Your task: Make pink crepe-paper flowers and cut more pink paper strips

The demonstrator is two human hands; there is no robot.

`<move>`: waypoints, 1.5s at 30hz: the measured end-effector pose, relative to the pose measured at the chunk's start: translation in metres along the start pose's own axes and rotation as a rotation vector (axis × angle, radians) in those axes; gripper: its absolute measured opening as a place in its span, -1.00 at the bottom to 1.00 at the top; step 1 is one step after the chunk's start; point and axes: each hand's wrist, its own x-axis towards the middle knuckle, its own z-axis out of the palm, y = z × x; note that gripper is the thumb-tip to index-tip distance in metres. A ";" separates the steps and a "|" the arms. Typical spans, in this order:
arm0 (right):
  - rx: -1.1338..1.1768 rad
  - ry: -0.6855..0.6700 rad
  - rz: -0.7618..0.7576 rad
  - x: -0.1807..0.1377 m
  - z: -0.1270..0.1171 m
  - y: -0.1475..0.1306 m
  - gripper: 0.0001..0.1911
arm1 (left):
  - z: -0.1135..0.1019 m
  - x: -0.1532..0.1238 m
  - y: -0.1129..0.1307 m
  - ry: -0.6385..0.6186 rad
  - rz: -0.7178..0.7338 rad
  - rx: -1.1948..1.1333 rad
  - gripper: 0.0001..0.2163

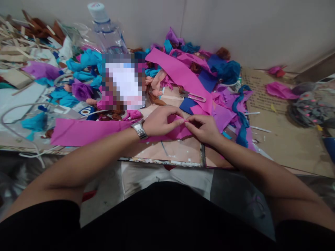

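A long strip of pink crepe paper [86, 131] lies along the front of the table and runs under my left wrist to my fingers. With thumb and fingertips, my left hand [161, 120] pinches the strip's upper edge near its right end. Close beside it, my right hand [205, 129] pinches the same edge, the fingertips of both hands almost meeting. Behind the hands, small thread snips [195, 96] rest on another pink paper piece [180, 75]. A blurred-out phone-like object [125, 82] stands just beyond my left hand.
A clear plastic bottle [108, 35] stands at the back left. Crumpled blue paper [89, 61] and a purple paper rose [81, 90] lie among scraps. A white cable [23, 104] loops at the left. Printed cardboard [264, 122] covers the right side. Thin wooden sticks [18, 48] pile up far left.
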 end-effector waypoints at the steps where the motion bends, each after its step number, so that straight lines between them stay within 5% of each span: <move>1: 0.001 -0.002 0.003 0.000 0.000 0.000 -0.78 | 0.000 0.000 0.001 -0.012 0.013 0.007 -0.75; 9: 0.009 -0.020 0.011 0.000 -0.002 0.000 -0.79 | -0.001 -0.001 -0.003 0.085 -0.134 0.070 -0.78; 25: -0.015 -0.013 -0.063 -0.002 0.001 0.006 -0.77 | 0.001 -0.001 -0.003 0.007 -0.021 0.037 -0.69; 40: -0.038 0.004 -0.083 -0.001 0.000 0.006 -0.75 | -0.004 0.001 -0.005 0.203 -0.114 0.087 -0.66; 45: -0.051 -0.019 -0.105 -0.003 0.001 0.005 -0.77 | -0.004 0.001 -0.005 0.004 0.030 0.006 -0.67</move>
